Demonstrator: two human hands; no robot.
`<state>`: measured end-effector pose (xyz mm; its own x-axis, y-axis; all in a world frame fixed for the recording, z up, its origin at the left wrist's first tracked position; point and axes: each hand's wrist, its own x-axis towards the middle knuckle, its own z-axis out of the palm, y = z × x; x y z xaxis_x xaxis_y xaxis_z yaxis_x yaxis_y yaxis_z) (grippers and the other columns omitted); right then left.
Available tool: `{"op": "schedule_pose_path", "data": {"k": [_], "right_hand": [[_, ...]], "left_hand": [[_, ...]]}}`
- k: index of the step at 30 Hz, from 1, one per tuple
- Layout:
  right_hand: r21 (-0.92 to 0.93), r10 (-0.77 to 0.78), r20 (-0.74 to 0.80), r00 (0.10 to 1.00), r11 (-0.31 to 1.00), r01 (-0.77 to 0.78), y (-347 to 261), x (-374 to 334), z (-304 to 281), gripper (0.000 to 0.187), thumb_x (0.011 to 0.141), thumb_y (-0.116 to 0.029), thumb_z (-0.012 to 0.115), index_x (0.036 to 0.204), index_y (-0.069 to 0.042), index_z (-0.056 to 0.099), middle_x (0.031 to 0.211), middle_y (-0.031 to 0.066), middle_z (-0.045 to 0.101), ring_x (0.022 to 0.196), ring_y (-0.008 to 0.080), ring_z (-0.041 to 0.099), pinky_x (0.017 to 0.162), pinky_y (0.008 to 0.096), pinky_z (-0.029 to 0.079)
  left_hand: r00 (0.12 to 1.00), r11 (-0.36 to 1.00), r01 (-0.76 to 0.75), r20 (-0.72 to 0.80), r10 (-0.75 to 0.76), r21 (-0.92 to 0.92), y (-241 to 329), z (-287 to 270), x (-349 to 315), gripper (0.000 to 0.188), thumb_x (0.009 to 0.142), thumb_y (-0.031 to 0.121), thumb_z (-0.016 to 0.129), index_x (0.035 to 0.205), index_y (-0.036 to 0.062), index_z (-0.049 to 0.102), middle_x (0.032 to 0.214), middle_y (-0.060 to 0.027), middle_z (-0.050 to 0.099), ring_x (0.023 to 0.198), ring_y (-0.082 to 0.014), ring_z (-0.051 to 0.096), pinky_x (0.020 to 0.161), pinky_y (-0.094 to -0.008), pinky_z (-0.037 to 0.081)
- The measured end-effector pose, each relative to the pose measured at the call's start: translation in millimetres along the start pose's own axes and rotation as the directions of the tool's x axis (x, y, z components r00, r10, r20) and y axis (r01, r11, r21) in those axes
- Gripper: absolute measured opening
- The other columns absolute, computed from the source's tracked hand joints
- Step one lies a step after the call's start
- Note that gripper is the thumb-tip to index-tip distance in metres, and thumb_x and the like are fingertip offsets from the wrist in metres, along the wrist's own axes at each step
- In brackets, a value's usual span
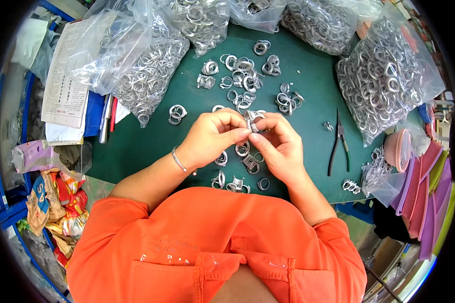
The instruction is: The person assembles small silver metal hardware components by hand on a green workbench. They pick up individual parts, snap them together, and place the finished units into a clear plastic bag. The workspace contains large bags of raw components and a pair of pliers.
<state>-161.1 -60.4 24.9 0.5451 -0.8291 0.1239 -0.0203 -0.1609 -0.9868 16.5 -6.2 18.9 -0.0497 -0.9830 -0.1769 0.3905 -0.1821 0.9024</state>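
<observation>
Over the middle of the green table, my left hand [210, 136] and my right hand [280, 146] meet at the fingertips. Pinched between both is a silver metal ring [253, 118] with an openwork top; my fingers cover part of it. Just beyond my hands lies a loose cluster of silver rings [245, 73]. Closer to me, below my fingers, are several more, among them a wide openwork ring [250, 162] and a plain dark band [263, 184]. A single pair of linked-looking rings [177, 114] rests left of my left hand.
Dark-handled pliers [340, 139] lie to the right. Clear bags full of rings stand along the back, a big one at left [146, 76] and another at right [381, 73]. A pink cup [398, 149] sits at the right edge. Printed paper [65, 76] lies at the left.
</observation>
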Motion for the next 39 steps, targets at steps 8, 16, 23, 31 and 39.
{"op": "schedule_pose_path", "data": {"k": [8, 16, 23, 31, 39], "right_hand": [[0.159, 0.05, 0.156, 0.986, 0.985, -0.075, 2, 0, -10, 0.009, 0.084, -0.003, 0.07, 0.091, -0.002, 0.065, 0.107, 0.0087, 0.058, 0.081, 0.0097, 0.058, 0.068, 0.0229, 0.048], [-0.072, -0.095, 0.07, 0.993, 0.992, 0.1, -2, 2, -14, 0.011, 0.08, -0.003, 0.073, 0.09, -0.003, 0.068, 0.102, 0.008, 0.058, 0.092, 0.0166, 0.058, 0.078, 0.0275, 0.048], [-0.241, -0.084, 0.018, 0.996, 0.967, 0.086, -12, -2, -6, 0.01, 0.079, -0.004, 0.073, 0.086, -0.003, 0.065, 0.099, 0.009, 0.059, 0.09, 0.0189, 0.057, 0.075, 0.0286, 0.048], [-0.206, 0.047, -0.037, 0.998, 0.977, -0.054, -11, -4, -4, 0.011, 0.08, -0.005, 0.073, 0.084, -0.002, 0.063, 0.09, 0.0069, 0.061, 0.075, 0.0165, 0.056, 0.064, 0.0272, 0.047], [-0.275, 0.021, 0.031, 0.999, 0.961, -0.012, -17, -3, -11, 0.01, 0.081, -0.004, 0.072, 0.079, 0.0, 0.063, 0.089, 0.0083, 0.063, 0.074, 0.0157, 0.06, 0.063, 0.0266, 0.049]], "left_hand": [[0.999, 0.996, -0.003, 0.034, 0.0, 0.086, 15, -4, 6, 0.03, 0.095, 0.01, 0.059, 0.123, 0.0003, 0.054, 0.112, -0.0059, 0.061, 0.097, -0.012, 0.06, 0.082, -0.027, 0.051], [0.994, 0.995, 0.096, 0.061, -0.094, -0.03, 15, -3, 5, 0.02, 0.093, 0.01, 0.061, 0.111, 0.001, 0.06, 0.097, -0.0043, 0.066, 0.087, -0.0109, 0.062, 0.078, -0.0258, 0.052], [0.999, 1.0, 0.025, -0.033, -0.024, 0.014, 4, 0, 1, 0.019, 0.092, 0.007, 0.062, 0.109, -0.0004, 0.059, 0.103, -0.008, 0.064, 0.09, -0.0116, 0.062, 0.077, -0.0254, 0.052], [0.994, 0.977, -0.103, -0.019, 0.108, 0.187, -1, 5, -2, 0.027, 0.086, -0.007, 0.062, 0.112, -0.0008, 0.061, 0.111, -0.0056, 0.053, 0.094, -0.0099, 0.058, 0.078, -0.0234, 0.051], [0.993, 0.963, -0.11, 0.06, 0.098, 0.245, 2, 1, -3, 0.021, 0.083, -0.009, 0.063, 0.102, -0.0015, 0.061, 0.115, -0.0071, 0.048, 0.094, -0.01, 0.056, 0.081, -0.0233, 0.052]]}}
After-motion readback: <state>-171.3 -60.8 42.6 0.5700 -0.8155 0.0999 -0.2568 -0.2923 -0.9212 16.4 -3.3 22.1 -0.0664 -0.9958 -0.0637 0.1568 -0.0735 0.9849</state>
